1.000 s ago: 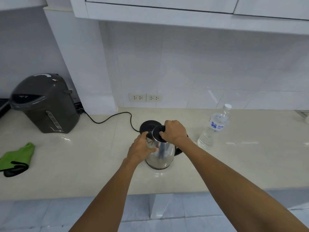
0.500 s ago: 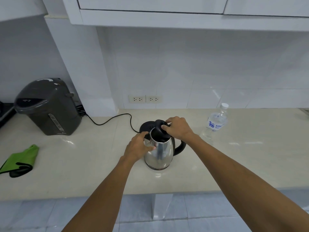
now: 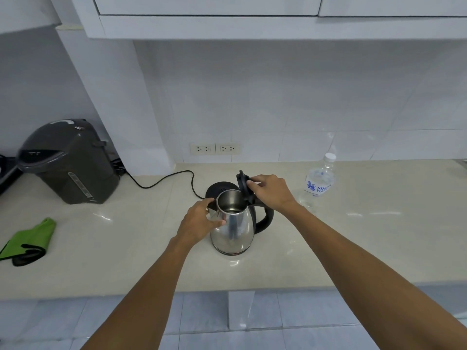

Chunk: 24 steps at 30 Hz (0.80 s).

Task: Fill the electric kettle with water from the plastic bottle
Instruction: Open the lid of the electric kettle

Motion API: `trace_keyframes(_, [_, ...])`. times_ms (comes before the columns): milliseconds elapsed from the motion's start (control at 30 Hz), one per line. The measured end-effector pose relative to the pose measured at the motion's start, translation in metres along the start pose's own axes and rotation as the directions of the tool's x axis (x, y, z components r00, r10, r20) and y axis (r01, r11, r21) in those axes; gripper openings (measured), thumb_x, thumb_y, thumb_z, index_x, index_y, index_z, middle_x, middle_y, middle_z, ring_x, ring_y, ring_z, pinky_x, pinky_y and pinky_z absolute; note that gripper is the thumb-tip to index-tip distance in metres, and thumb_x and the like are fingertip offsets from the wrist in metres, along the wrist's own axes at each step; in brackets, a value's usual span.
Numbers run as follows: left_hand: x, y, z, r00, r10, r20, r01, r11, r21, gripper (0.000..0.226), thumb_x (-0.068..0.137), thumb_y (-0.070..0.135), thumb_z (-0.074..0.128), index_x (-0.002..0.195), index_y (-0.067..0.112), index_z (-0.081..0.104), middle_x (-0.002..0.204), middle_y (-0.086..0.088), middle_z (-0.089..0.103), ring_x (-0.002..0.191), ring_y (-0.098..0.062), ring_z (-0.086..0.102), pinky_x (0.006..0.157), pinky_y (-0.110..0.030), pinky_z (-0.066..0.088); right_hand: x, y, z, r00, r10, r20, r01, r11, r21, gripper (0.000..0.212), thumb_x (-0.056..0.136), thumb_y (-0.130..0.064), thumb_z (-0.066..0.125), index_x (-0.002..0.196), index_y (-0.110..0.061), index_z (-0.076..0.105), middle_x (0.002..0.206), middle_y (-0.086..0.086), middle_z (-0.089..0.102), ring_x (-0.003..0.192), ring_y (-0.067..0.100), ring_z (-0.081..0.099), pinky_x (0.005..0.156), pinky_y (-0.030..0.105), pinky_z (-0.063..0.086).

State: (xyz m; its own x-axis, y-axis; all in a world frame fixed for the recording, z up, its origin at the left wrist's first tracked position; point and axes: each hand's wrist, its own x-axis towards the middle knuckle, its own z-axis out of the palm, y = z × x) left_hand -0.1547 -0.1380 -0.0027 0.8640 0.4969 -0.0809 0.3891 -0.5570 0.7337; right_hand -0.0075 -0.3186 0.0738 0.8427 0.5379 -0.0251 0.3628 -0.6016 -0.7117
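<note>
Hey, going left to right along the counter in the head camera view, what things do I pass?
Green cloth → dark hot water dispenser → steel kettle → plastic water bottle.

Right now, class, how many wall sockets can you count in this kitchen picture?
2. Both sit side by side on the tiled wall just above the counter, behind the kettle: the left socket and the right socket. Others may be hidden behind the grey dispenser.

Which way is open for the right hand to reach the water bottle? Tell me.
Probably straight to its right: the right hand holds the kettle lid open, and only bare counter lies between it and the capped bottle.
</note>
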Motion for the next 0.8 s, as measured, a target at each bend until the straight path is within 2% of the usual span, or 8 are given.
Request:
trace_keyframes(67, [0.0, 0.001, 0.0, 1.0, -0.002, -0.001, 0.002, 1.0, -0.001, 0.084, 0.076, 0.037, 0.092, 0.148, 0.024, 0.051, 0.136, -0.001, 0.059, 0.124, -0.02, 0.059, 0.104, -0.047, 0.052, -0.001, 0.003, -0.001, 1.0, 0.01, -0.006, -0.01, 0.999, 0.044, 0.033, 0.096, -0.042, 0.054, 0.115, -0.026, 0.075, 0.101, -0.003, 0.077, 0.101, 0.02, 0.067, 0.086, 0.026, 0.045])
trace_keyframes(167, [0.001, 0.002, -0.001, 1.0, -0.002, 0.006, 0.002, 1.0, 0.02, 0.085, 0.076, 0.037, 0.092, 0.149, 0.024, 0.05, 0.137, 0.0, 0.059, 0.124, -0.019, 0.059, 0.104, -0.045, 0.051, 0.0, 0.011, 0.0, 1.0, 0.014, -0.006, -0.014, 0.992, 0.122, 0.033, 0.094, -0.042, 0.055, 0.114, -0.026, 0.075, 0.1, -0.002, 0.078, 0.096, 0.022, 0.072, 0.095, 0.037, 0.053])
trace_keyframes(267, [0.002, 0.004, -0.002, 1.0, 0.003, 0.011, -0.003, 0.999, 0.043, 0.087, 0.076, 0.037, 0.092, 0.15, 0.021, 0.049, 0.14, -0.001, 0.059, 0.124, -0.019, 0.058, 0.105, -0.044, 0.051, -0.001, 0.018, -0.002, 0.999, 0.04, -0.016, -0.035, 0.97, 0.239, 0.03, 0.094, -0.039, 0.057, 0.112, -0.025, 0.076, 0.092, 0.0, 0.078, 0.084, 0.02, 0.075, 0.086, 0.037, 0.06])
trace_keyframes(367, [0.002, 0.005, -0.001, 1.0, 0.002, 0.007, -0.002, 0.999, 0.054, 0.087, 0.076, 0.036, 0.092, 0.15, 0.02, 0.049, 0.141, -0.001, 0.058, 0.125, -0.019, 0.058, 0.105, -0.042, 0.05, -0.006, 0.025, -0.007, 0.994, 0.107, -0.024, -0.089, 0.92, 0.382, 0.025, 0.097, -0.029, 0.059, 0.114, -0.018, 0.075, 0.093, 0.004, 0.078, 0.075, 0.015, 0.077, 0.066, 0.021, 0.061])
trace_keyframes(400, [0.001, 0.006, -0.001, 1.0, 0.0, 0.005, -0.001, 0.998, 0.06, 0.087, 0.077, 0.036, 0.092, 0.151, 0.019, 0.049, 0.142, -0.001, 0.058, 0.125, -0.019, 0.058, 0.104, -0.041, 0.05, -0.006, 0.03, -0.009, 0.991, 0.135, -0.023, -0.113, 0.9, 0.422, 0.024, 0.097, -0.028, 0.06, 0.113, -0.018, 0.075, 0.093, 0.003, 0.078, 0.074, 0.014, 0.077, 0.063, 0.02, 0.06])
trace_keyframes(567, [0.001, 0.009, -0.002, 1.0, -0.006, 0.0, 0.006, 0.994, 0.105, 0.09, 0.076, 0.039, 0.091, 0.152, 0.018, 0.049, 0.146, 0.0, 0.055, 0.128, -0.019, 0.056, 0.106, -0.039, 0.049, -0.006, 0.053, -0.01, 0.952, 0.298, 0.078, -0.275, 0.711, 0.647, 0.022, 0.093, -0.027, 0.069, 0.109, -0.013, 0.074, 0.095, 0.008, 0.079, 0.077, 0.02, 0.074, 0.069, 0.028, 0.061])
trace_keyframes(667, [0.0, 0.012, -0.003, 1.0, -0.009, 0.005, 0.009, 0.991, 0.137, 0.09, 0.075, 0.042, 0.092, 0.151, 0.019, 0.05, 0.147, 0.001, 0.055, 0.128, -0.019, 0.056, 0.106, -0.04, 0.049, -0.009, 0.065, -0.01, 0.936, 0.317, 0.15, -0.325, 0.62, 0.715, 0.019, 0.093, -0.024, 0.069, 0.105, -0.01, 0.073, 0.1, 0.012, 0.077, 0.08, 0.021, 0.072, 0.07, 0.028, 0.061])
trace_keyframes(800, [-0.001, 0.016, -0.002, 1.0, -0.022, -0.003, 0.022, 0.987, 0.159, 0.088, 0.074, 0.043, 0.092, 0.149, 0.02, 0.052, 0.144, 0.001, 0.056, 0.128, -0.019, 0.057, 0.105, -0.04, 0.05, -0.012, 0.079, -0.01, 0.912, 0.336, 0.234, -0.386, 0.516, 0.764, 0.019, 0.092, -0.025, 0.072, 0.107, -0.012, 0.072, 0.101, 0.007, 0.078, 0.083, 0.02, 0.071, 0.078, 0.032, 0.062])
